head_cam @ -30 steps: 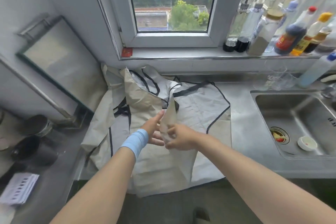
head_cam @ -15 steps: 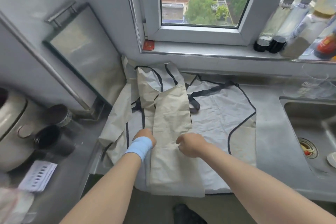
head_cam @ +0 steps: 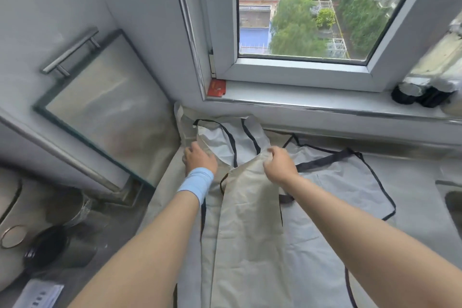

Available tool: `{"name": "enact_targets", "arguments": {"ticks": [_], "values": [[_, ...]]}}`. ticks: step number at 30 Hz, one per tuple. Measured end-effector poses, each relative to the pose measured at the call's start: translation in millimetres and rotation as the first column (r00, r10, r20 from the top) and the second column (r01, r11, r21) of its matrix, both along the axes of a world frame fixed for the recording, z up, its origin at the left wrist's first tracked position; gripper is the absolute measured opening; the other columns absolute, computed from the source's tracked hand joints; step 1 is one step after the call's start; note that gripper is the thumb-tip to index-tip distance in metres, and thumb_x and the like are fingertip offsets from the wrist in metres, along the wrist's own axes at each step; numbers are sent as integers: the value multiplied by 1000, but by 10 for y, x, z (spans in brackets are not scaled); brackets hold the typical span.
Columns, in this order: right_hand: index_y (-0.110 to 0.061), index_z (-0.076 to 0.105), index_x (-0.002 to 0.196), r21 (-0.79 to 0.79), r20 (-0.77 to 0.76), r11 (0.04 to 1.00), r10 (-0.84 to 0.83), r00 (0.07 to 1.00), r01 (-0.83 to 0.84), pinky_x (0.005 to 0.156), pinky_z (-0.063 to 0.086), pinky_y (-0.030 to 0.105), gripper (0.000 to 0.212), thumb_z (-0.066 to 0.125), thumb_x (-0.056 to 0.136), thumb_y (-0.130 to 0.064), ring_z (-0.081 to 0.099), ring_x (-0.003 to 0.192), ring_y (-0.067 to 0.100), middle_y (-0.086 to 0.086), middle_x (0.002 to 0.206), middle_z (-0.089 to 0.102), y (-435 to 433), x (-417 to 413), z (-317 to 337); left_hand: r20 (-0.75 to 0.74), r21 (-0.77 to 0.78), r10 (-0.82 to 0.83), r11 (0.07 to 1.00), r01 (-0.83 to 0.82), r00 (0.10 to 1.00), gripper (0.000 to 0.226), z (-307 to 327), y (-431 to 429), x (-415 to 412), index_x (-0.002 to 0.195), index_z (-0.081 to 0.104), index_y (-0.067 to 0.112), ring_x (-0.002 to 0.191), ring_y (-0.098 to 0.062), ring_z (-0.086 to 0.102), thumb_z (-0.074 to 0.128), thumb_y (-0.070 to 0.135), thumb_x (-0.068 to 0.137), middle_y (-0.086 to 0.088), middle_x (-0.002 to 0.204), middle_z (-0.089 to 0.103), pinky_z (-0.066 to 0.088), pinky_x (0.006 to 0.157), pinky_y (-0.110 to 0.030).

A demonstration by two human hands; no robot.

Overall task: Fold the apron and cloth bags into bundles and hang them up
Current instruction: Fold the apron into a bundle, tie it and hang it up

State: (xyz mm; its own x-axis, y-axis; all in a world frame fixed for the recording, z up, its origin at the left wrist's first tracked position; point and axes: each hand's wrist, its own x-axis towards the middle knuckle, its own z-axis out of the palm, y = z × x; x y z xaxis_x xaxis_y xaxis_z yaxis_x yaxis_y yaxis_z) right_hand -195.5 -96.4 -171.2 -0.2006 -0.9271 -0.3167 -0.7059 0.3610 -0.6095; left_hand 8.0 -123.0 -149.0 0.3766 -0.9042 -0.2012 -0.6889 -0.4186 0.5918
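Observation:
A beige cloth bag, folded into a long strip, lies on top of a pale grey apron with black trim, spread on the steel counter. My right hand is closed on the strip's far top corner. My left hand, with a blue wristband, grips the bag's far handle loop at the back left. Another pale bag with black-edged handles lies under them near the wall.
A glass-fronted cabinet door with a metal bar handle stands open on the left. Dark cups and a pot sit at lower left. The window sill holds bottles at far right. The sink edge shows at right.
Both hands moved from the bag's middle up to its far end near the wall, after the strip was laid flat. The view moved closer and to the left.

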Motion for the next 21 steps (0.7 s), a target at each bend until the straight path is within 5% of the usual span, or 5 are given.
{"name": "enact_targets", "arguments": {"ticks": [4, 6, 10, 16, 21], "values": [[-13, 11, 156, 102, 136, 991, -97, 986, 83, 102, 37, 35, 76, 54, 95, -29, 40, 137, 31, 10, 156, 32, -436, -40, 24, -143, 124, 76, 991, -58, 987, 64, -18, -477, 160, 144, 34, 6, 128, -36, 47, 62, 27, 90, -15, 143, 46, 40, 104, -41], [-9, 8, 156, 184, 189, 975, -162, 969, 127, 98, 40, 35, 83, 59, 94, -31, 44, 134, 33, 13, 152, 39, -559, -44, 19, -204, 144, 36, 990, -7, 978, 49, -27, -615, 224, 132, 52, 7, 116, -33, 56, 63, 24, 88, -13, 130, 58, 45, 96, -36], [-9, 61, 126, 157, 117, 984, -99, 988, 80, 92, 50, 32, 39, 59, 90, -19, 61, 113, 26, 9, 128, 64, -740, -114, -23, -342, -82, -50, 996, 23, 939, 12, 38, -715, 326, 90, 65, 0, 78, -19, 53, 61, 6, 81, -6, 84, 61, 43, 67, -23], [-20, 53, 122, -265, -130, 964, -13, 991, -22, 78, 48, 35, 33, 51, 91, -29, 62, 99, 24, 0, 120, 61, -939, 209, 164, -52, 14, -114, 993, 115, 992, 47, 34, -800, 392, 123, 51, 13, 102, -27, 55, 66, 10, 79, -7, 116, 54, 45, 88, -32], [-15, 41, 136, 34, -163, 993, 120, 979, -116, 85, 47, 38, 53, 55, 91, -40, 58, 114, 31, 6, 126, 57, -1063, 550, -20, 194, -179, -142, 968, 177, 971, 46, 107, -783, 311, 121, 51, 20, 107, -29, 52, 59, 4, 79, -6, 123, 49, 45, 88, -36]]}}
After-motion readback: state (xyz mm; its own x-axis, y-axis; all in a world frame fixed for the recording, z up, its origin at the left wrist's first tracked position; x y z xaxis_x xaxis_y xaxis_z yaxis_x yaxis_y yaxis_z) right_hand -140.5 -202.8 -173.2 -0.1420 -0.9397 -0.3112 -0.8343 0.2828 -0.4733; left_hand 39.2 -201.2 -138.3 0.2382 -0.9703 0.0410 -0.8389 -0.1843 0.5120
